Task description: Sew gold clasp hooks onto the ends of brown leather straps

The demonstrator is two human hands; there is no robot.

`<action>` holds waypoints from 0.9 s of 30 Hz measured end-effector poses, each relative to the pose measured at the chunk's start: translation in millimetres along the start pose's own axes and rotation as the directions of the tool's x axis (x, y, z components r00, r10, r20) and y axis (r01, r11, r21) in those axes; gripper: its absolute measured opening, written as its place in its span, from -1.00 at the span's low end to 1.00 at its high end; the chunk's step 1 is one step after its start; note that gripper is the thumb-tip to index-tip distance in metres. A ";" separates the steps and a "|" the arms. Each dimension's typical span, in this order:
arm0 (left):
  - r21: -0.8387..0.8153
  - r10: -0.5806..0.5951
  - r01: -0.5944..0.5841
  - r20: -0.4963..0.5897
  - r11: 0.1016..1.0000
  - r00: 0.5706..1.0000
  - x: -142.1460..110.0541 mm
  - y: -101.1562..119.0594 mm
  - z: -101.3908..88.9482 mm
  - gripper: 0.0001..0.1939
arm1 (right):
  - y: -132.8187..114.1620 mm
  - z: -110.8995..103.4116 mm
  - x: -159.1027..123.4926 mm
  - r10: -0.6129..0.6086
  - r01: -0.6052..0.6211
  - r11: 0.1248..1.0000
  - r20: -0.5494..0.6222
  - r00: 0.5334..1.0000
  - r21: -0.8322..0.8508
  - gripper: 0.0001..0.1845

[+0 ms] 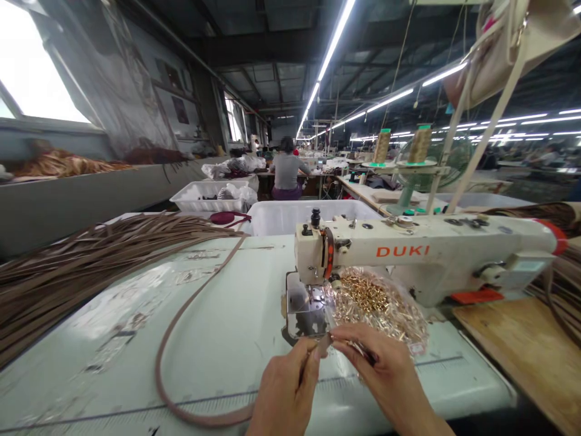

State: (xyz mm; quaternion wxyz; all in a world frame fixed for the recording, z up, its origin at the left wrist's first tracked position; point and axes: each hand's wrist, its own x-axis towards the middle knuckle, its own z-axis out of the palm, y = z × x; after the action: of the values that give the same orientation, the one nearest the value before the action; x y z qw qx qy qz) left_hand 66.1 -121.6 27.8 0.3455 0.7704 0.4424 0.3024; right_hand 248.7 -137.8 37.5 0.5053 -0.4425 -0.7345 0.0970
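My left hand point(288, 387) and my right hand point(385, 372) meet at the front of the pale table point(227, 327), just below the needle plate point(305, 309) of a white DUKI sewing machine point(426, 251). Both pinch the end of a long brown strap point(172, 339) that loops away to the left and back under my left wrist. A small metal fitting seems to sit between my right fingers, too small to name. A clear bag of gold metal fittings point(376, 303) lies under the machine arm, right behind my hands.
A thick bundle of brown straps point(77, 266) lies across the table's left. White plastic bins point(290, 215) stand behind the machine. A wooden board point(526, 345) is at right. Thread cones point(420, 144) stand on a rack. A person point(285, 175) sits at a far station, back turned.
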 end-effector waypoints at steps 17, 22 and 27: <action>-0.095 0.087 -0.067 0.226 0.993 0.970 -3.8 1.2 -28.6 -0.73 | 1.5 10.3 -16.6 0.347 -0.398 0.864 0.207 0.915 0.308 -0.83; -0.209 0.095 -0.027 0.322 0.977 0.942 -9.0 11.4 -48.1 -0.87 | 1.2 12.6 -18.1 0.385 -0.606 0.536 0.469 0.795 0.588 -0.69; -0.042 0.079 -0.071 0.239 0.997 0.968 -18.5 8.6 -43.0 -0.87 | -11.9 7.9 -14.1 0.319 -0.523 0.686 0.436 0.841 0.507 -0.80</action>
State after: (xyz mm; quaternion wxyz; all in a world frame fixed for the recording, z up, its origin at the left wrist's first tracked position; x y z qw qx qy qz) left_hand 29.1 -129.8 56.6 0.3974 0.8117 0.3629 0.2270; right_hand 237.0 -153.0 31.5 0.4600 -0.3936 -0.6101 0.5112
